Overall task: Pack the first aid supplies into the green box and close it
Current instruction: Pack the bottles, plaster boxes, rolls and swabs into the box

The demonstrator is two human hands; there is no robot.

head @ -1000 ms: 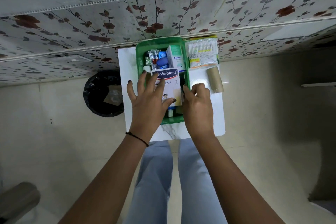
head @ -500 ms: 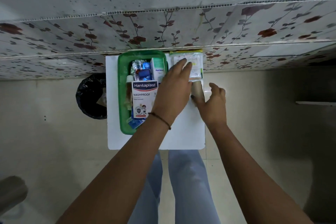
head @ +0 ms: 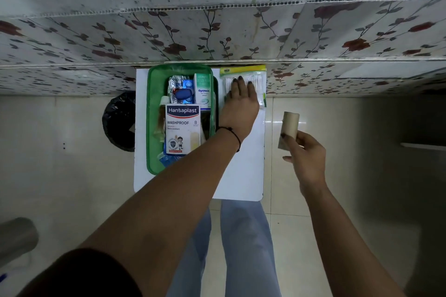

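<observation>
Beside the green box (head: 151,128), the left hand (head: 240,106) lies flat and open on the cotton swab pack (head: 243,79). Right hand (head: 305,154) grips the bandage roll (head: 289,128), clear of the table (head: 241,176). Packing step; both need placing inside next.

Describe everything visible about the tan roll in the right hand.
The tan roll is a short cylinder, plain beige, matte like rolled bandage or paper; no print or label shows. It is held nearly upright, leaning slightly, its flat top end facing up and away. The right hand grips its lower part, thumb in front and fingers behind, so the bottom end is partly hidden. It hangs in the air to the right of the white table, above the tiled floor, touching nothing but the hand.
</observation>
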